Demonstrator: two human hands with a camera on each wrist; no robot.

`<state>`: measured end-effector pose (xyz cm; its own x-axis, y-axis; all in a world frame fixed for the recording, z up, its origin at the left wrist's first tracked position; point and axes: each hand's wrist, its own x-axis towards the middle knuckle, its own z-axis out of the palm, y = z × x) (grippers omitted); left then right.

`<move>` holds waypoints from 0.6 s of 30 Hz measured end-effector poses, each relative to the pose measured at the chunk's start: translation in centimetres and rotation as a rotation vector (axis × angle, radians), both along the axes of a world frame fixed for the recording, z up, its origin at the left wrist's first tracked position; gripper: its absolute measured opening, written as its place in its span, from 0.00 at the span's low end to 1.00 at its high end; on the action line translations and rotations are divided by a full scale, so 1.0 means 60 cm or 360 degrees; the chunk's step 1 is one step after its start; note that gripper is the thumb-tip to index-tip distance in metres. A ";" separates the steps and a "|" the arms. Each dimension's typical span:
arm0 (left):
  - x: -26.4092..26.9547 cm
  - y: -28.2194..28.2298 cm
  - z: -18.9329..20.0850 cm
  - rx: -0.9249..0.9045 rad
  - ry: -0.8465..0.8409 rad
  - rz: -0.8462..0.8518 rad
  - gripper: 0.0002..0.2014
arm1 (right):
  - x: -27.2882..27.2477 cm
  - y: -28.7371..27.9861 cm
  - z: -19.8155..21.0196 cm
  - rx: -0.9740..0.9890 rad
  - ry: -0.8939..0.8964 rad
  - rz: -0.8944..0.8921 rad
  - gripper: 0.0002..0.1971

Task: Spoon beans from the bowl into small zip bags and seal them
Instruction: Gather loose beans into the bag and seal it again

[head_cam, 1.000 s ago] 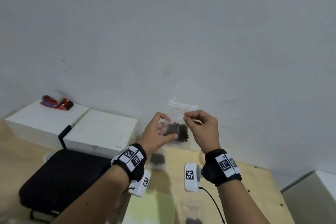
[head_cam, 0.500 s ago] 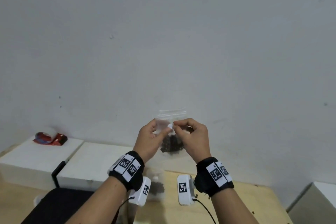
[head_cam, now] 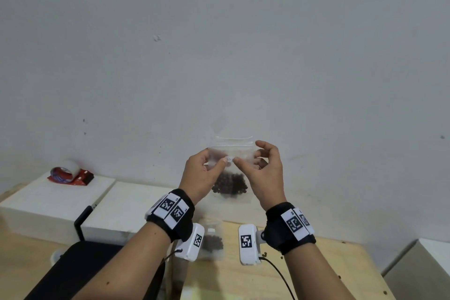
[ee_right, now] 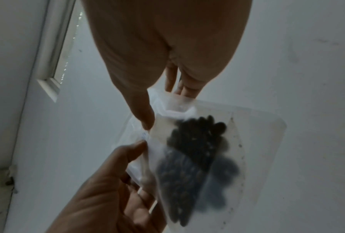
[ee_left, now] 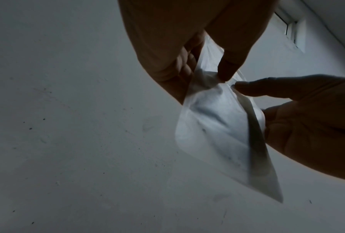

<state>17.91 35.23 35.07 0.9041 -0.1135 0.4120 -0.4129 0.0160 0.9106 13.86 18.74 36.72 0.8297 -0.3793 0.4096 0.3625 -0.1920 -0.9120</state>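
A small clear zip bag (head_cam: 231, 153) hangs in the air before the wall, with dark beans (head_cam: 230, 186) pooled in its bottom. My left hand (head_cam: 214, 165) pinches its upper part from the left. My right hand (head_cam: 246, 157) pinches it from the right, thumb tips nearly meeting at the middle. In the left wrist view the bag (ee_left: 217, 126) is pinched by a thumb and fingers (ee_left: 225, 69). In the right wrist view the beans (ee_right: 195, 157) show through the bag (ee_right: 257, 141). The bowl and spoon are out of sight.
Another bag with beans (head_cam: 213, 242) lies on the wooden table (head_cam: 328, 275) under my wrists, with a few loose beans nearby. White blocks (head_cam: 60, 204) stand at the left with a red tape dispenser (head_cam: 70, 175) on top. A black case (head_cam: 80, 273) lies lower left.
Both hands have come together on the bag's upper part; the left hand moved from beside the beans up to the top. The head view tilted upward.
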 end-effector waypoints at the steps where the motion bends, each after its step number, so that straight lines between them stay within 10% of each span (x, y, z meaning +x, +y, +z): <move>1: 0.001 0.002 -0.002 -0.0008 -0.0011 -0.0002 0.01 | 0.002 0.001 -0.002 -0.0009 0.0070 0.0052 0.30; 4: 0.007 0.007 -0.011 -0.0026 -0.0003 -0.0014 0.02 | 0.007 0.006 -0.008 -0.0112 0.0127 0.0186 0.11; 18: 0.045 0.016 -0.079 -0.0121 0.0197 0.0067 0.02 | 0.024 0.004 -0.087 -0.0367 0.0373 0.0413 0.11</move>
<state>20.64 36.20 30.32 0.9518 -0.0470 0.3030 -0.2993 0.0717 0.9514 15.27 18.99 31.49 0.9665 -0.0656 0.2483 0.2137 -0.3305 -0.9193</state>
